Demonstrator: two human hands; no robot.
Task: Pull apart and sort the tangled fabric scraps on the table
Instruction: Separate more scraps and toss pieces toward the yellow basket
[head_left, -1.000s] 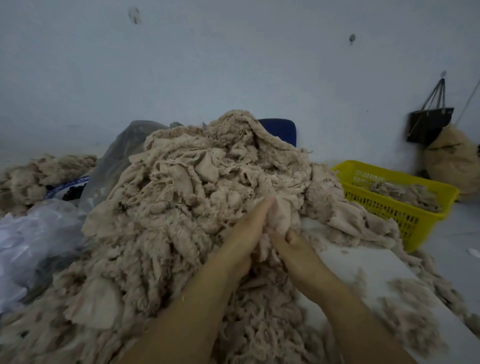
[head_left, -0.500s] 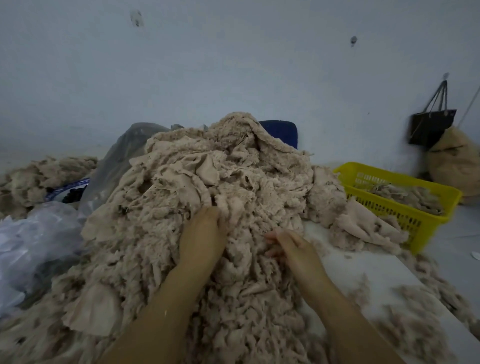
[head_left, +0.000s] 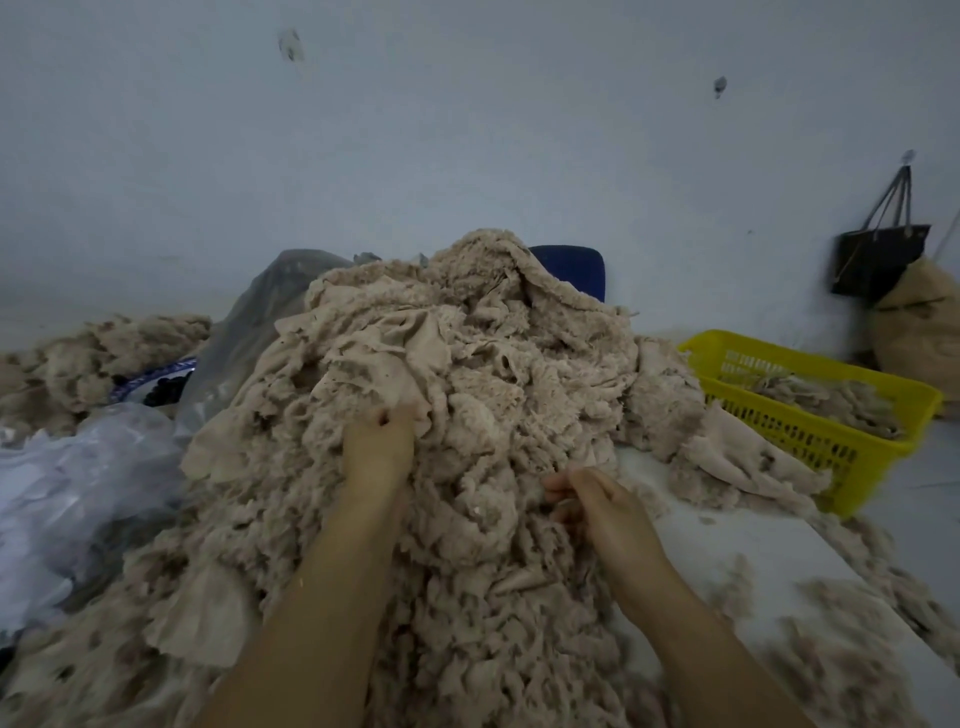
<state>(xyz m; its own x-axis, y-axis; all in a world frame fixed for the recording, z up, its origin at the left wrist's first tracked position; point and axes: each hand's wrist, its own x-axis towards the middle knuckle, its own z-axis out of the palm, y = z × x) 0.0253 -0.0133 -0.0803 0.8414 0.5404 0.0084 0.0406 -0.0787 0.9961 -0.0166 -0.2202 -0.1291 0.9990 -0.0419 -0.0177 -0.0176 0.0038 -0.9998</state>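
Note:
A tall heap of tangled beige fabric scraps (head_left: 483, 364) fills the middle of the white table (head_left: 769, 551). My left hand (head_left: 376, 447) is pressed into the heap's front slope, fingers curled and closed on a flat piece of scrap above it. My right hand (head_left: 597, 504) sits lower at the heap's right edge, fingers pinched on frayed scraps. Both forearms reach in from the bottom of the view.
A yellow plastic basket (head_left: 852, 447) with some scraps in it stands at the table's right end. Clear plastic bags (head_left: 78, 483) lie at the left, with another scrap pile (head_left: 78, 358) behind. A blue chair back (head_left: 571, 267) shows behind the heap. A dark bag (head_left: 878, 260) hangs on the wall.
My left hand has moved left and lower on the heap and closed on a flat piece. My right hand has dropped lower toward the heap's right edge.

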